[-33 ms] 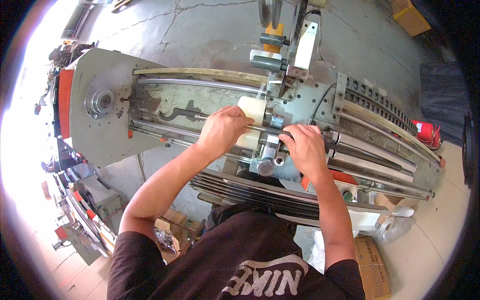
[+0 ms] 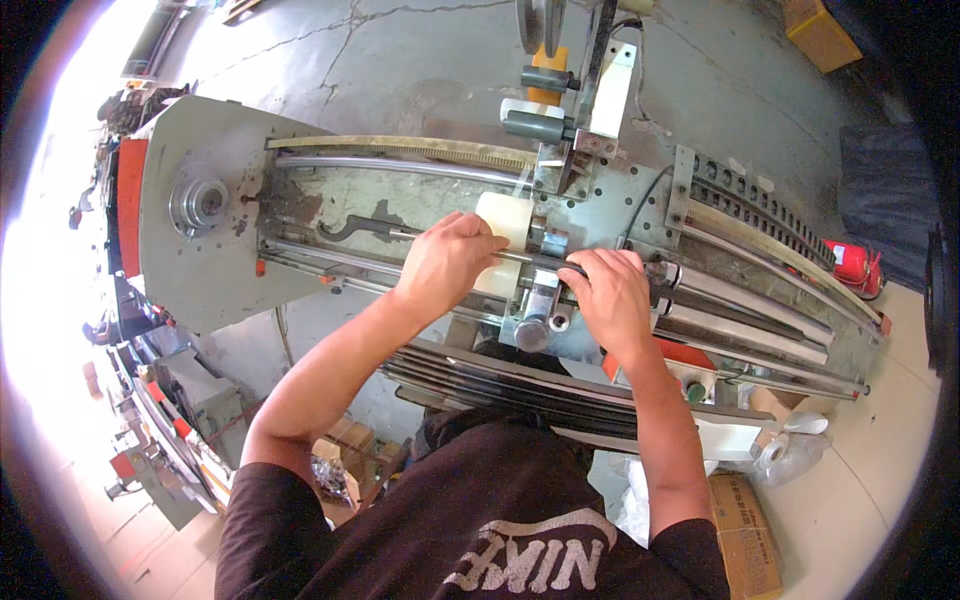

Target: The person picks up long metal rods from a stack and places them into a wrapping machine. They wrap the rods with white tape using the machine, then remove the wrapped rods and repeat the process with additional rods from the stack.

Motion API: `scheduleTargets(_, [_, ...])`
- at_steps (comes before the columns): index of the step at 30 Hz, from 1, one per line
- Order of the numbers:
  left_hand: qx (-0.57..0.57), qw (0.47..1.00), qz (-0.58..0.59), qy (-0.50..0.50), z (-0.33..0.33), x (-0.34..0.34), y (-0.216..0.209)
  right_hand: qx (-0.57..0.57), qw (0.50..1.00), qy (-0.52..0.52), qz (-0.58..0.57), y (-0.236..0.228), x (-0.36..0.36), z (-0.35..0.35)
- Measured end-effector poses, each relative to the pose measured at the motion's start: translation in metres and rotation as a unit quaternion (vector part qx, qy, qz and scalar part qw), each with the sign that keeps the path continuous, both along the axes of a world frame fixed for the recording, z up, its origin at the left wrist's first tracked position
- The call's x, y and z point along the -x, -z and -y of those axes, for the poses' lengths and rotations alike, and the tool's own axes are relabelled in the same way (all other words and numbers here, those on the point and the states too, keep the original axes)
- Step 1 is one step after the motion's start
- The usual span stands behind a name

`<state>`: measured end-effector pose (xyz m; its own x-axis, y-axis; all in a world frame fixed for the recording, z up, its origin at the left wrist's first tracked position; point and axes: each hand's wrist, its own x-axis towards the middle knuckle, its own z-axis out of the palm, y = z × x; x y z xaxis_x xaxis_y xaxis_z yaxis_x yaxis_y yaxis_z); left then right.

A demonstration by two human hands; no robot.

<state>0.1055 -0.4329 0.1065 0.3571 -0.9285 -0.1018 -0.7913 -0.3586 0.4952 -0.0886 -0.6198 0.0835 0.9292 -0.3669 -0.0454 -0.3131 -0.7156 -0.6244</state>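
Observation:
A long dark rod point(image 2: 530, 259) lies across the middle of a grey machine bed. My left hand point(image 2: 445, 262) is closed around it beside a cream-coloured block point(image 2: 505, 213). Farther right, my right hand point(image 2: 612, 300) grips the same rod, thumb toward the left. Between my hands the rod passes over a metal clamp block point(image 2: 543, 298) with a round knob point(image 2: 531, 334). Left of my left hand, a black hooked piece point(image 2: 365, 227) on a thin metal shaft lies in line with the rod; whether they join is hidden by the hand.
A grey end housing with a round metal hub point(image 2: 200, 203) stands left. Polished guide rails point(image 2: 400, 168) run along the bed. An upright arm with dark rollers point(image 2: 540, 126) rises behind. Several dark strips point(image 2: 500, 385) lie along the near side. A red extinguisher point(image 2: 853, 265) stands far right.

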Motion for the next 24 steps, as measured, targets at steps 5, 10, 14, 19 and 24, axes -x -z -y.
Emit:
scheduleTargets(5, [0.064, 0.997, 0.039, 0.0, -0.017, 0.026, 0.008, 0.023, 0.995, 0.058, 0.077, 0.013, 0.005, -0.013])
scheduleTargets(10, [0.029, 0.994, 0.101, 0.033, -0.028, 0.037, 0.015, 0.051, 0.987, 0.099, 0.118, 0.027, 0.003, -0.021])
scheduleTargets(14, [0.019, 0.99, 0.136, 0.034, -0.026, 0.041, 0.022, 0.115, 0.982, 0.119, 0.091, 0.012, 0.008, -0.029])
scheduleTargets(19, [0.003, 0.987, 0.156, 0.031, -0.027, 0.045, 0.029, 0.127, 0.978, 0.152, 0.06, -0.036, 0.099, -0.046])
scheduleTargets(24, [0.028, 0.983, 0.177, 0.028, -0.033, 0.048, 0.03, 0.269, 0.879, 0.374, 0.121, 0.001, 0.247, -0.068])
